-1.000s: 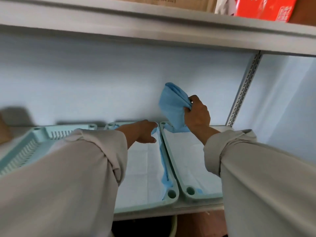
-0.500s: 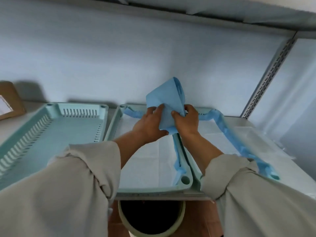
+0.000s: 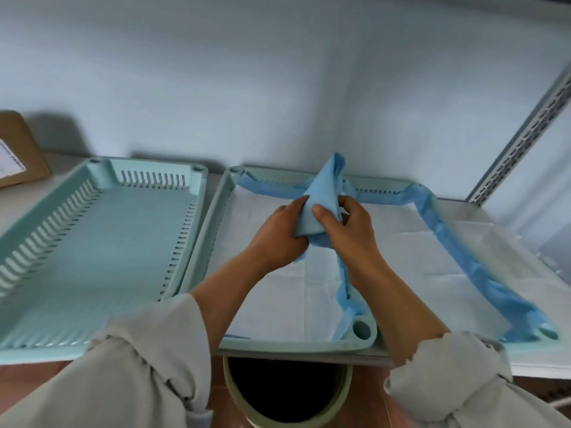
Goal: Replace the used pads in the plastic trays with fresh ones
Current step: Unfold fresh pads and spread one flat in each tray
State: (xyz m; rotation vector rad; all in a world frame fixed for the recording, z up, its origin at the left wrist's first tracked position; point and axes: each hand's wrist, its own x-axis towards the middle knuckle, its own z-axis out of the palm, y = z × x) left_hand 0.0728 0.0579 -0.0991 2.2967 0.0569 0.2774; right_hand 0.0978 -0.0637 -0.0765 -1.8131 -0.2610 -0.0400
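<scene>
A folded blue pad is pinched between my left hand and my right hand, above the seam of two pale green plastic trays. The middle tray holds a white pad with a blue border. The right tray also holds a white, blue-edged pad. To the left stands a third tray, bare inside, with slotted walls.
A round green bin with a dark opening sits below the shelf's front edge. A brown cardboard box stands at the far left. A slotted metal upright rises at the right. The wall lies close behind the trays.
My right hand brought the blue pad down from up by the wall, and my left hand came over and took hold of it too. The view tilted downward, revealing the bin.
</scene>
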